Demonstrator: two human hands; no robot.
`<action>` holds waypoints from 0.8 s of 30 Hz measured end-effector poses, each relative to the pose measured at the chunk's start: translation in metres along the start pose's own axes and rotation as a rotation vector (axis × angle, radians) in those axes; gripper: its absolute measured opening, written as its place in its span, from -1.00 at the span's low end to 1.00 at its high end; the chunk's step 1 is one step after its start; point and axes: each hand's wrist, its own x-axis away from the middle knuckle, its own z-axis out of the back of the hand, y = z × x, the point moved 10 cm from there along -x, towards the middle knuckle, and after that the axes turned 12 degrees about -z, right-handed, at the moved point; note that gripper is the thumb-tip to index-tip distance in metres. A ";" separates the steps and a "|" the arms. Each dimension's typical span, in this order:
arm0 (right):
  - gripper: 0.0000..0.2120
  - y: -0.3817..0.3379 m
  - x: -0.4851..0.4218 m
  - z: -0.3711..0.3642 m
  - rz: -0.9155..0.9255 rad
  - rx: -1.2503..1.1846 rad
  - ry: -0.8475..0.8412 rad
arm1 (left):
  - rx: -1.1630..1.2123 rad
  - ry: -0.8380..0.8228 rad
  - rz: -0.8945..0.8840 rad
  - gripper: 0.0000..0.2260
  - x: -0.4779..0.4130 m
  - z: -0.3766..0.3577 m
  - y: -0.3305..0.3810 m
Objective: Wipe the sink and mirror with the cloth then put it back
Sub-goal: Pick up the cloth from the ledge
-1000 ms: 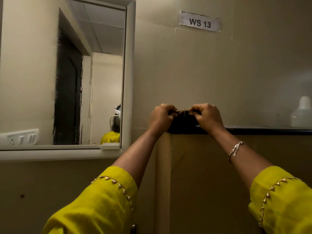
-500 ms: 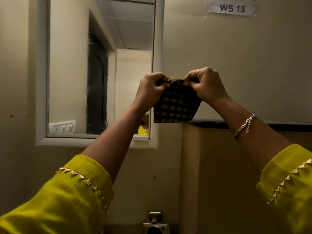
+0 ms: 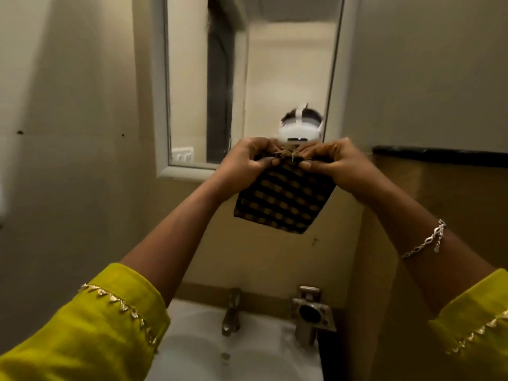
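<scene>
- One second ago both hands were up at the black ledge point(image 3: 439, 156), with the cloth bunched on it. Now the cloth point(image 3: 286, 204) is off the ledge and hangs in the air. The ledge is off to the right of the right hand point(image 3: 339, 167).
- Half a second ago the hands were beside the right edge of the mirror point(image 3: 247, 78). Now they are in front of its bottom right corner.
- The white sink point(image 3: 247, 356) now shows, well below the hands.
- The paper sign that said "WS 13" has gone out of the top of the picture.
- The left hand point(image 3: 246, 162) and the right hand each pinch the top edge of the cloth, fingers curled round it. The hands are close together.
- The cloth is folded into a square. It is dark with rows of tan checks. Loose threads stick up between the hands.
- The mirror is tall with a pale frame. In the glass just above the hands is a white headset point(image 3: 301, 127).
- The sink is smooth and round inside. A dull metal tap point(image 3: 230, 312) stands at its back, with a metal piece point(image 3: 310, 312) with a round hole to its right.
- A silver chain bracelet point(image 3: 424, 242) is on the right wrist. The yellow sleeves point(image 3: 96, 325) have gold trim of little triangles.
</scene>
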 end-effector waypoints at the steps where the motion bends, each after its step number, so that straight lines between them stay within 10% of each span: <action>1: -0.92 0.006 0.001 -0.011 0.000 -0.023 -0.022 | 0.001 -0.017 0.024 -0.87 0.010 0.000 -0.007; 16: -0.89 0.137 0.059 -0.238 -0.515 -0.228 -0.594 | -0.073 -0.245 0.343 -0.93 0.169 -0.021 -0.132; 24: -0.87 0.196 0.097 -0.326 -0.748 -0.331 -0.666 | -0.152 0.118 0.615 -0.80 0.295 0.000 -0.208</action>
